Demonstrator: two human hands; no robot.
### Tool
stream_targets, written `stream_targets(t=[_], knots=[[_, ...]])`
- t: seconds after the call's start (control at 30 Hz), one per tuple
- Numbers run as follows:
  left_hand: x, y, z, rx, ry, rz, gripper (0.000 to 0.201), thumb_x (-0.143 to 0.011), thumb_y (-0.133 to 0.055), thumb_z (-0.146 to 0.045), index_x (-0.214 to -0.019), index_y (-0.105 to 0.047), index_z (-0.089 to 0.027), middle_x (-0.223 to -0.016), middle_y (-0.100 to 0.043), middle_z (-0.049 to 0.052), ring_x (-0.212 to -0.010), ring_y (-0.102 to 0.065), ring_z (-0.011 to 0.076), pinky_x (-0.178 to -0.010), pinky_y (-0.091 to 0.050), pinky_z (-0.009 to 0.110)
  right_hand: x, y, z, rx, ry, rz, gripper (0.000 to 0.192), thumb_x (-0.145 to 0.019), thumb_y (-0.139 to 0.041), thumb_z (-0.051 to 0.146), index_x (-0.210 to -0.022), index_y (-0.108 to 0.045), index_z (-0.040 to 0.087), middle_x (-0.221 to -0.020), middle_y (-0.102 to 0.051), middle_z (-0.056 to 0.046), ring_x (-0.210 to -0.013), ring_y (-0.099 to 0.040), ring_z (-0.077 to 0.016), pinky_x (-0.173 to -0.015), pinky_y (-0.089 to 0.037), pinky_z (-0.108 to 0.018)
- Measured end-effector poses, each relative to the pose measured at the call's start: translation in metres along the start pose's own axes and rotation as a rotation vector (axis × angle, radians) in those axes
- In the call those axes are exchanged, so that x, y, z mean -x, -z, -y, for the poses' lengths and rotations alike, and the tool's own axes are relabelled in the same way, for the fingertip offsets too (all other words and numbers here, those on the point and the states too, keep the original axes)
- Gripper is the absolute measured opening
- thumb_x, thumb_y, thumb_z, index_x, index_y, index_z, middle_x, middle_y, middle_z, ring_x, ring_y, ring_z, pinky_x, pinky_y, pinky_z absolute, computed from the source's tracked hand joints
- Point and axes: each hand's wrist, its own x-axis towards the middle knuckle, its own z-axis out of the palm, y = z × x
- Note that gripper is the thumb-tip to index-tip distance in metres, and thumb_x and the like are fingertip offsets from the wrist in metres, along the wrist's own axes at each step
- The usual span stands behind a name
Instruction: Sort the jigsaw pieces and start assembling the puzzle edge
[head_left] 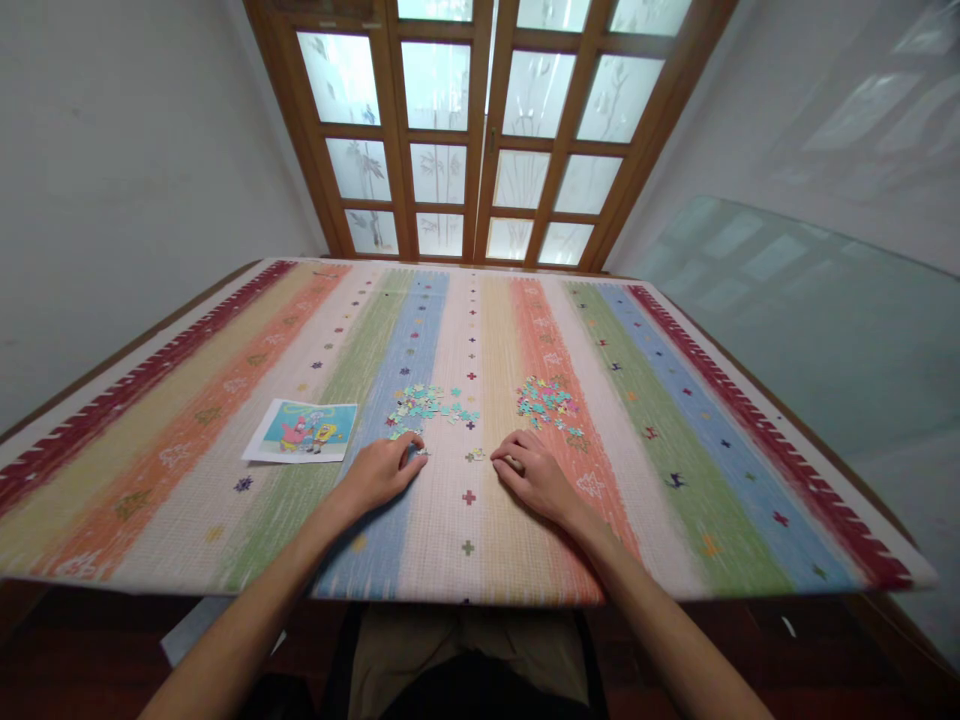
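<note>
Striped tablecloth (517, 560), puzzle pieces (418, 403) right of the picture card (315, 432) — probably light, stiff, so grab edges. Your left hand (386, 471), right hand (532, 476): fingers curled — can't tell if pinching.

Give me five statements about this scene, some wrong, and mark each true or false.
1. The tablecloth is striped. True.
2. The left hand is nearer the picture sheet than the right hand is. True.
3. The tablecloth bears only one pile. False: a left pile of puzzle pieces and a right pile lie apart.
4. The picture sheet lies right of both piles. False: it is left of both.
5. Glass-paned doors stand beyond the tablecloth. True.
</note>
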Motion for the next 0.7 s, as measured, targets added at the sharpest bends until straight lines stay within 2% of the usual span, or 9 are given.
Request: stream_targets(t=[0.2,0.43,0.6,0.7], knots=[[-0.003,-0.003,-0.003,0.094,-0.049,0.017,0.019,-0.094,-0.056,-0.035,-0.101,-0.063,-0.018,-0.064,-0.058,-0.001,-0.060,-0.055,0.0180,-0.064,-0.037,0.029,-0.005,0.001,0.008,-0.077,-0.034,0.027,0.012,-0.095,-0.058,0.018,-0.092,-0.069,0.019,-0.093,-0.064,-0.007,-0.090,-0.060,-0.0204,-0.083,-0.049,-0.035],[-0.012,-0.012,-0.036,0.283,-0.137,0.050,0.017,-0.093,-0.056,-0.032,-0.089,-0.064,-0.018,-0.065,-0.058,-0.001,-0.059,-0.050,0.0143,-0.061,-0.035,0.027,-0.010,-0.005,0.026,-0.117,-0.012,0.109,0.010,-0.095,-0.062,0.018,-0.100,-0.070,0.018,-0.095,-0.064,-0.006,-0.088,-0.059,-0.0185,-0.077,-0.048,-0.031],[-0.022,-0.015,-0.055,0.457,-0.132,0.095,0.020,-0.091,-0.059,-0.035,-0.088,-0.067,-0.016,-0.057,-0.050,-0.005,-0.055,-0.043,0.0121,-0.057,-0.033,0.026,-0.008,0.000,0.030,-0.153,-0.062,0.133,0.011,-0.097,-0.061,0.025,-0.090,-0.067,0.019,-0.085,-0.062,-0.003,-0.081,-0.057,-0.0169,-0.073,-0.046,-0.029],[-0.027,-0.017,-0.061,0.446,-0.155,0.112,0.023,-0.094,-0.056,-0.035,-0.090,-0.068,-0.016,-0.058,-0.055,-0.003,-0.055,-0.046,0.0122,-0.057,-0.035,0.025,-0.003,0.005,0.026,-0.183,-0.129,0.125,0.017,-0.098,-0.058,0.028,-0.086,-0.065,0.019,-0.083,-0.062,-0.003,-0.075,-0.056,-0.0160,-0.070,-0.044,-0.029]])
